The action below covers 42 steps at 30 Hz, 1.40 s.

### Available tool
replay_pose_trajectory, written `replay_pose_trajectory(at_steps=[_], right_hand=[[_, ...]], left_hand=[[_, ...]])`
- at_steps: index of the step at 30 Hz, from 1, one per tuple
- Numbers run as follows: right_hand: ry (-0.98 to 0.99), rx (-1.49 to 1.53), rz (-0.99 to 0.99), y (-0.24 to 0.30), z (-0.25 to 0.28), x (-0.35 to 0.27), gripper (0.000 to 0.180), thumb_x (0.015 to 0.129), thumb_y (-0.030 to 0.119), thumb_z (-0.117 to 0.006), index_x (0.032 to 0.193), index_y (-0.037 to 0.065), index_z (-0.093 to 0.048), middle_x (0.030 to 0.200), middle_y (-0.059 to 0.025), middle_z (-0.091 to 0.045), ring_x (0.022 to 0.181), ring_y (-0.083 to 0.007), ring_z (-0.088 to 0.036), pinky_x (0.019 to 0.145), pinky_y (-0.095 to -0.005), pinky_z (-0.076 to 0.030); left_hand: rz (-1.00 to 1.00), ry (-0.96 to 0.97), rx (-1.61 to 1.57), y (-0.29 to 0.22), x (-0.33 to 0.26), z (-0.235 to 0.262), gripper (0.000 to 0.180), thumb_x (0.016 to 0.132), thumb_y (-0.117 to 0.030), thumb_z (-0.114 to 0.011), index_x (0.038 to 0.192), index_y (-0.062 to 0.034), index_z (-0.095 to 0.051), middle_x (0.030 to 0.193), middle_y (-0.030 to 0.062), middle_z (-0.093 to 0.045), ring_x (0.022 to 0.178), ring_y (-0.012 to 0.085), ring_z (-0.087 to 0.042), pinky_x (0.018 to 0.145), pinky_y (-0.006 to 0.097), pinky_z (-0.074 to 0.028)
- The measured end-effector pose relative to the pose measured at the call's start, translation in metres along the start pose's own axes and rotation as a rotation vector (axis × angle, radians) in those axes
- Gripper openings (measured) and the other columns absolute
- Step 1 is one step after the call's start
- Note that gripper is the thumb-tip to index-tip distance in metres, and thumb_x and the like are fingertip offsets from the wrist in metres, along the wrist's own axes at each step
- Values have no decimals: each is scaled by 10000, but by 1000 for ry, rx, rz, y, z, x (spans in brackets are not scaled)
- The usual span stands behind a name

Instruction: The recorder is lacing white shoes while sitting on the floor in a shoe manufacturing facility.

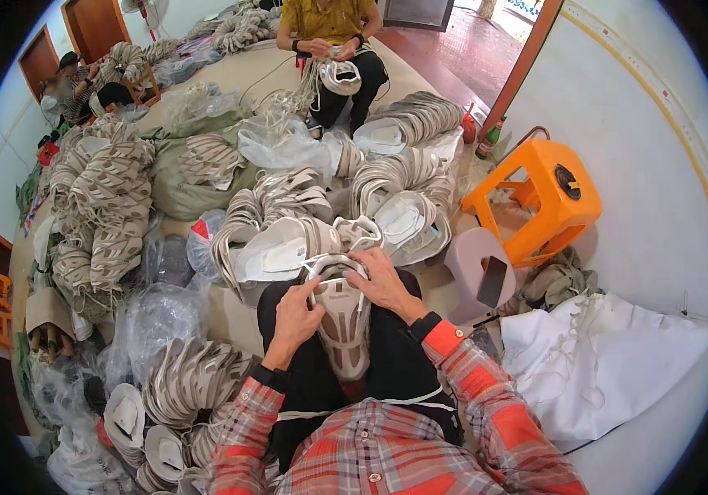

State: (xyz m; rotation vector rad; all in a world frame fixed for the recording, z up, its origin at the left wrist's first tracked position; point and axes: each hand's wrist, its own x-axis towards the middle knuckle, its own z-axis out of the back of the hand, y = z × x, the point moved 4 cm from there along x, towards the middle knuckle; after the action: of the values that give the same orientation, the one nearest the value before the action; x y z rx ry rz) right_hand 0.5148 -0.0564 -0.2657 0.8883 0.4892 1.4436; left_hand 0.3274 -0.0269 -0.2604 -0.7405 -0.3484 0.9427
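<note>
Stacks of pale shoe uppers crowd the floor beyond one shoe upper [344, 318] on the lap, its top rim pinched by the left hand [295, 318] and right hand [383, 282], apparently mid-lacing, calling for steady threading.

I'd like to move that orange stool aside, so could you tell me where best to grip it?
Grip the orange stool by a leg or crossbar, reaching from its open underside on the left. It lies tipped on its side with the legs pointing left, so the frame is exposed, while the flat seat offers little to hold.

Dark phone [491, 281] on pink stool [465, 262]
</note>
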Motion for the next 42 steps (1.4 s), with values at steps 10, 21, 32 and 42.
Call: replay_pose_trajectory(at_steps=[10,21,32,42], right_hand=[[-202,51,76,10,-3,-20,341,807,169,-620,1094,-5,-559,976,-164,-506,907,-309,-484,812,-366,-397],[213,173,-5,29,38,-99,225,800,148,-602,981,19,-563,979,-142,-526,873,-289,-540,738,-351,-468],[530,-192,-32,47,79,-195,95,802,146,-562,815,60,-522,777,-73,-511,756,-190,-523,654,-332,-445],[616,329,-61,153,181,-65,157,855,181,-570,842,30,-610,652,-24,-557,580,-76,-509,528,-242,-406]], left_hand=[[-153,-427,337,-46,-35,-27,587,769,-12,-524,1296,87,-287,1046,256,-500,906,384,-538,746,428,-476],[88,-284,168,-17,-51,-21,153,825,-138,-507,836,5,-562,718,212,-612,666,390,-605,623,475,-470],[-81,181,-421,-61,-83,-23,179,833,-100,-578,969,14,-600,773,102,-635,677,178,-626,612,292,-486],[-37,378,-379,-151,-67,152,145,817,-136,-612,832,-9,-680,649,-10,-572,566,52,-461,489,207,-328]])
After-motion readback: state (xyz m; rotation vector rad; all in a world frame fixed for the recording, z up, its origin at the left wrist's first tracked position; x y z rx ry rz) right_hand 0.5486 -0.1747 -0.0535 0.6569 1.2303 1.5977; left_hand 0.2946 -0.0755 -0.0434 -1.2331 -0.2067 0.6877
